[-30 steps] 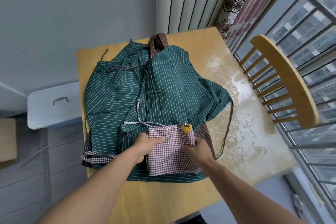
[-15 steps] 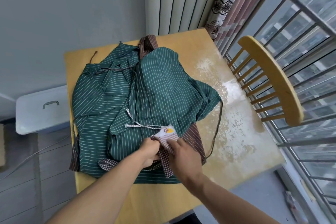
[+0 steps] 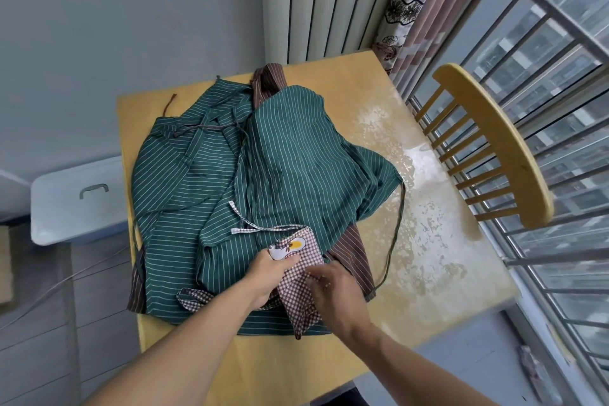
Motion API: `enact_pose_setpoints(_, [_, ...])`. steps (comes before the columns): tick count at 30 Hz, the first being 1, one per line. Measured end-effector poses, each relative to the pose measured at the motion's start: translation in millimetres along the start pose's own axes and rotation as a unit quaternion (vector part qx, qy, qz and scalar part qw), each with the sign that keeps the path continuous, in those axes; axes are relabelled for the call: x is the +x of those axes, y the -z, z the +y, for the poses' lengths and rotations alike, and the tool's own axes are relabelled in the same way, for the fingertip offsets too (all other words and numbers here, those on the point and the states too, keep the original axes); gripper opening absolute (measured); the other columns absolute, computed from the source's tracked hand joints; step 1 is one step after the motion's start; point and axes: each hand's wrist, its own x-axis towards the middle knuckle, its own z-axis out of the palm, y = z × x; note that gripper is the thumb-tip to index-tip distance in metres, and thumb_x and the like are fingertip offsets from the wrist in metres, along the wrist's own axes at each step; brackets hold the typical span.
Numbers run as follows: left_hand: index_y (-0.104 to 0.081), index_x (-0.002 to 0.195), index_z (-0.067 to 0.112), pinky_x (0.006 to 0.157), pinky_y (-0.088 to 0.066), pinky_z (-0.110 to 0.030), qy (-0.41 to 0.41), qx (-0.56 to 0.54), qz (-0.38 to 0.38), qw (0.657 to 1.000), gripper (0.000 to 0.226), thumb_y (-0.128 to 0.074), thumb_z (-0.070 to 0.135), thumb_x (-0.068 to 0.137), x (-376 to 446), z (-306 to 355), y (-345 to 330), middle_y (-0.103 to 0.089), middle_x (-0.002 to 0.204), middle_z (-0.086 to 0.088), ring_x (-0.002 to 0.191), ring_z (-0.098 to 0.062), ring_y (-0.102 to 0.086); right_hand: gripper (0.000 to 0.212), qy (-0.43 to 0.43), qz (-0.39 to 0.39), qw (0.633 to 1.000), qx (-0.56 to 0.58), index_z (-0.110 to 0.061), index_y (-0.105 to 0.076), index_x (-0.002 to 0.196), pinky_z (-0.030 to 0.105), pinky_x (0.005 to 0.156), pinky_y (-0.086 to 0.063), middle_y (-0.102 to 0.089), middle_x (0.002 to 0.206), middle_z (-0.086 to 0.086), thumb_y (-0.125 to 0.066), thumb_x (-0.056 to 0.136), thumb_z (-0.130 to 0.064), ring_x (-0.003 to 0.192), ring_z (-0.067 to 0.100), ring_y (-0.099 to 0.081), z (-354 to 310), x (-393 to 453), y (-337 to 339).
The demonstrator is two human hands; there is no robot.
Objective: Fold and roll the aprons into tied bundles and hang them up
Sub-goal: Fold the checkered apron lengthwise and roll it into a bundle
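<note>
A small brown-and-white checked apron (image 3: 301, 277), folded narrow, lies on top of a heap of green striped aprons (image 3: 290, 155) on the yellow table (image 3: 438, 257). A white patch with a yellow spot shows at its far end. My left hand (image 3: 268, 275) grips the checked apron's left edge near that patch. My right hand (image 3: 336, 290) lies on its right side with fingers curled onto the cloth. Thin checked ties (image 3: 250, 224) trail off over the green fabric. A brown striped apron (image 3: 349, 250) peeks out beneath the heap.
A wooden chair (image 3: 494, 142) stands at the table's right side, against a window with metal bars (image 3: 543, 53). A grey cabinet with a handle (image 3: 75, 198) sits to the left. Curtains (image 3: 405, 10) hang behind the table. The table's right part is bare and worn.
The checked apron went from a flat square to a narrow folded strip. My hands moved close together over it, and the yellow-spot patch now faces up at its far end.
</note>
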Motion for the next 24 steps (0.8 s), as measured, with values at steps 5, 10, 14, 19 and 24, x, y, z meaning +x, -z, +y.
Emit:
enact_pose_setpoints(5, [-0.067, 0.118, -0.003, 0.100, -0.053, -0.048, 0.033, -0.098, -0.079, 0.992, 0.023, -0.062, 0.005, 0.096, -7, 8, 2, -0.073, 0.117, -0.020, 0.113, -0.035, -0.067, 0.064, -0.094, -0.065, 0.984, 0.139, -0.026, -0.054, 0.136, 0.018, 0.095, -0.050, -0.060, 0.128, -0.017, -0.081, 0.082, -0.048, 0.118, 0.006, -0.060, 13, 21, 24])
enact_pose_setpoints(10, [-0.069, 0.117, -0.001, 0.098, -0.053, -0.047, 0.020, -0.154, -0.107, 0.982, 0.027, -0.065, 0.012, 0.094, -16, 16, 0, -0.074, 0.118, -0.018, 0.116, -0.036, -0.066, 0.052, -0.079, -0.146, 0.961, 0.222, -0.019, -0.068, 0.116, 0.034, 0.090, -0.059, -0.076, 0.111, -0.008, -0.087, 0.075, -0.046, 0.100, 0.008, -0.072, 16, 28, 27])
enact_pose_setpoints(14, [-0.072, 0.113, 0.003, 0.103, -0.050, -0.048, 0.009, -0.121, -0.087, 0.989, 0.032, -0.067, 0.028, 0.094, -17, 16, -2, -0.077, 0.110, -0.013, 0.111, -0.033, -0.068, 0.048, -0.033, -0.149, 0.973, 0.176, -0.021, -0.071, 0.110, 0.030, 0.089, -0.057, -0.076, 0.109, -0.012, -0.087, 0.073, -0.048, 0.100, 0.002, -0.070, 15, 28, 28])
enact_pose_setpoints(19, [-0.071, 0.114, 0.002, 0.103, -0.050, -0.050, -0.006, -0.105, -0.066, 0.992, 0.050, -0.074, 0.040, 0.080, -20, 15, -1, -0.077, 0.108, -0.014, 0.111, -0.034, -0.068, 0.046, 0.009, -0.164, 0.978, 0.127, -0.025, -0.069, 0.110, 0.026, 0.092, -0.054, -0.073, 0.112, -0.015, -0.088, 0.073, -0.043, 0.105, 0.001, -0.066, 11, 26, 36])
enact_pose_setpoints(24, [-0.066, 0.118, -0.005, 0.096, -0.055, -0.046, 0.005, -0.102, -0.054, 0.993, 0.069, -0.067, 0.054, 0.082, -25, 14, 0, -0.075, 0.110, -0.020, 0.107, -0.035, -0.068, 0.021, 0.132, -0.112, 0.985, 0.022, -0.025, -0.073, 0.103, 0.026, 0.084, -0.054, -0.071, 0.103, -0.015, -0.081, 0.083, -0.027, 0.096, 0.002, -0.064, 2, 24, 43])
